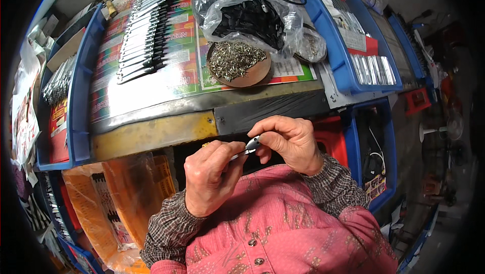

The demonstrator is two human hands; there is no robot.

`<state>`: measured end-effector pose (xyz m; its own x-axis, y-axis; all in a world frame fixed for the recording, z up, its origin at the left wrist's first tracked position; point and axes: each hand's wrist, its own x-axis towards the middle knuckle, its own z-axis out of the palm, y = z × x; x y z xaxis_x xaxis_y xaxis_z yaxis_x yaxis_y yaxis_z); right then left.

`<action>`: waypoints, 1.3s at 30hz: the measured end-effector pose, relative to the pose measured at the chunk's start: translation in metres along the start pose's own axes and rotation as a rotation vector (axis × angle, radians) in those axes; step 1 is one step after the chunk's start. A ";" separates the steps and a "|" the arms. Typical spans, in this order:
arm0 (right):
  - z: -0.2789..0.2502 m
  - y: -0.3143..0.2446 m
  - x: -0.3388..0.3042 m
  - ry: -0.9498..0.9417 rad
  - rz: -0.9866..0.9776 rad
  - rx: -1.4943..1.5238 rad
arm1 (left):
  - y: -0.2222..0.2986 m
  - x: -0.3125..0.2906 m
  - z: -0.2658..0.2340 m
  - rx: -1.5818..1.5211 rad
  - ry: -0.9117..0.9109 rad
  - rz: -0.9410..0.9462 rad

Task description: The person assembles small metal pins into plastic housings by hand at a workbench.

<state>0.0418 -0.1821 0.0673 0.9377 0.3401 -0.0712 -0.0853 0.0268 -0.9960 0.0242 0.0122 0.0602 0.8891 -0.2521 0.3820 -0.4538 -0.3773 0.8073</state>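
In front of my chest, both hands meet on a small silver-grey piece [253, 143] with dark round holes. My right hand [293, 142] pinches its upper end between thumb and fingertips. My left hand [214, 173] is closed round a thin, slim metal part [239, 155] that runs up to the silver piece; whether the two are joined, I cannot tell. Beyond my hands on the bench, a round brown dish [258, 74] holds a heap of small metal pins [232, 61]. Behind the dish, a clear plastic bag [293, 21] lies open around many black pieces [250, 21].
A long row of slim silver pieces with black ends [144, 31] lies on the bench at left. Blue trays [83, 87] stand at the left side, another blue tray [338, 57] at right. Below the worn bench edge [156, 131] sits an orange crate [139, 183] lined with plastic.
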 end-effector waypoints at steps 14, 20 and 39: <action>-0.006 0.019 0.007 -0.146 -0.052 -0.043 | -0.011 -0.010 0.008 0.008 -0.032 0.052; -0.004 0.025 0.001 -0.167 -0.117 -0.108 | -0.013 -0.018 0.013 -0.004 -0.031 0.042; 0.002 0.044 -0.024 -0.069 -0.273 -0.415 | -0.021 -0.032 0.022 -0.027 -0.059 -0.005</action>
<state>0.0150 -0.1870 0.0250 0.8816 0.4344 0.1848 0.3143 -0.2481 -0.9163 0.0036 0.0088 0.0209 0.8858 -0.3028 0.3516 -0.4471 -0.3546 0.8212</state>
